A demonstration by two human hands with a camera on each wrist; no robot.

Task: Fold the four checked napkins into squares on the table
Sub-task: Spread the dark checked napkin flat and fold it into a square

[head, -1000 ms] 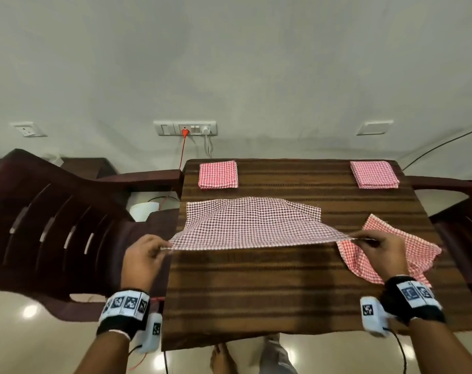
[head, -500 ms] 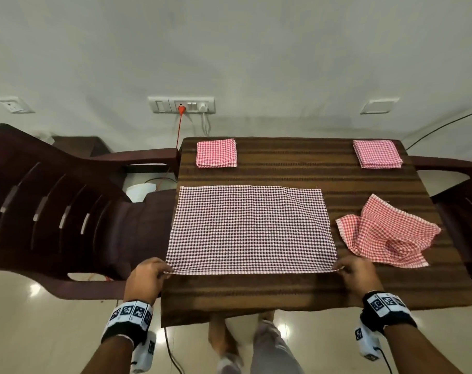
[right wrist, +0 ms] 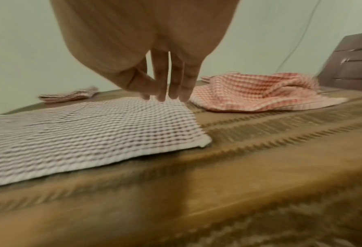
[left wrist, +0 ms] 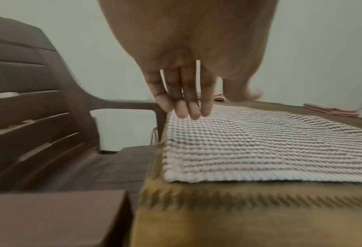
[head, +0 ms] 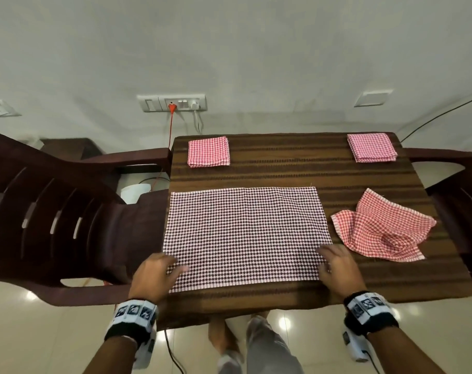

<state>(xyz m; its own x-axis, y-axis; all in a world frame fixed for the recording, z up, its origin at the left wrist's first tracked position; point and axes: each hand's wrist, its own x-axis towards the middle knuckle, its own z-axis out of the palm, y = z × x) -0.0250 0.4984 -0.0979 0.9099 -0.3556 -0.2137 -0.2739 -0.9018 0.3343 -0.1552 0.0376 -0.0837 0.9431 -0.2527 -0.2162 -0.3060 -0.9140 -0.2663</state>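
**A:** Head view, item one: dark checked napkin (head: 245,236), a flat rectangle of thin woven cotton, laid at the middle of the table (head: 364,282). Hands?

**B:** Left hand (head: 154,273) at the near-left corner, right hand (head: 337,265) at the near-right; fingers straight and relaxed on or just over the cloth, gripping nothing.

**A:** Advice for the step?

**B:** Likely smoothing before the next fold. Press outward, then match corners and hems exactly so the square comes out true.

**A:** Other stock?

**B:** Two folded red napkins, left (head: 208,151) and right (head: 372,147), neat layered squares at the far corners. One crumpled red napkin (head: 383,225) just right of the dark one, apart from it, soft and rumpled. Table covering: brown striped, coarse weave.
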